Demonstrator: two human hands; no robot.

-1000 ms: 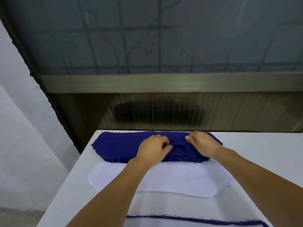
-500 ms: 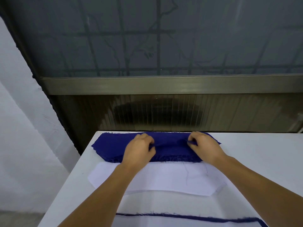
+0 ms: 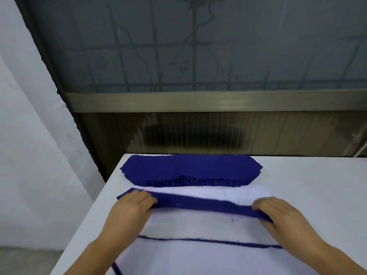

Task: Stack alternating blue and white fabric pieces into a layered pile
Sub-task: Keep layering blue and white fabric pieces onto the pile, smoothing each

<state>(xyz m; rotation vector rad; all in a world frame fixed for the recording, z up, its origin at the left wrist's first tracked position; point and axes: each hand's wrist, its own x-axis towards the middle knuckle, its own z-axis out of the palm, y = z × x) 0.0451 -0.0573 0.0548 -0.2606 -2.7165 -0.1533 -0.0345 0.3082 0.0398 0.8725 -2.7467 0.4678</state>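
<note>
Both hands have come back from the blue stack [image 3: 190,170] at the tabletop's [image 3: 317,185] far edge; left hand [image 3: 131,209] and right hand [image 3: 282,215] each pinch one end of a blue piece [image 3: 198,203] in curled fingers, stretched above the white pieces [image 3: 198,225] just nearer than that stack; next layer is on its way.

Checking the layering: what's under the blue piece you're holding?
White fabric shows beneath the blue piece, held by left hand and right hand. Anything under that white fabric is covered.
</note>
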